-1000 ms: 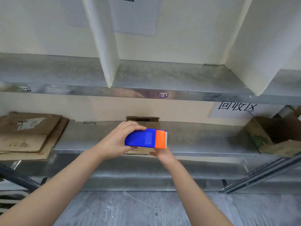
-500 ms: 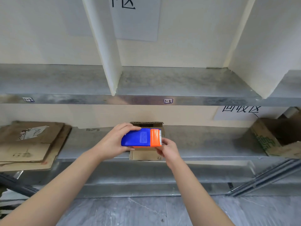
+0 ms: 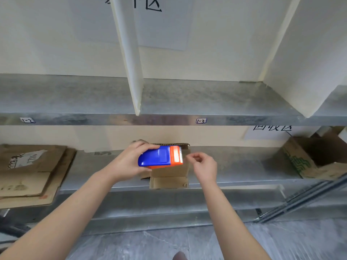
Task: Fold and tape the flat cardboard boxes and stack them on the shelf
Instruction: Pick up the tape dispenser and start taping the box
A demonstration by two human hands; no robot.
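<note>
Box (image 3: 169,177) sits on the lower shelf (image 3: 240,166), at its front edge. Dispenser (image 3: 159,157) is held just above it, toothed end to the right. The left hand (image 3: 127,163) grip wraps its blue body, presumably to run tape over the seam. Right hand (image 3: 205,166) is just beside the teeth, thumb and forefinger pinched. Whether a clear tape end lies between them, I cannot tell. Flat cardboard (image 3: 32,175) lies far left.

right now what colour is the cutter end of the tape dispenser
Orange cutter end on the blue tape dispenser; clearest in the head view.
</note>
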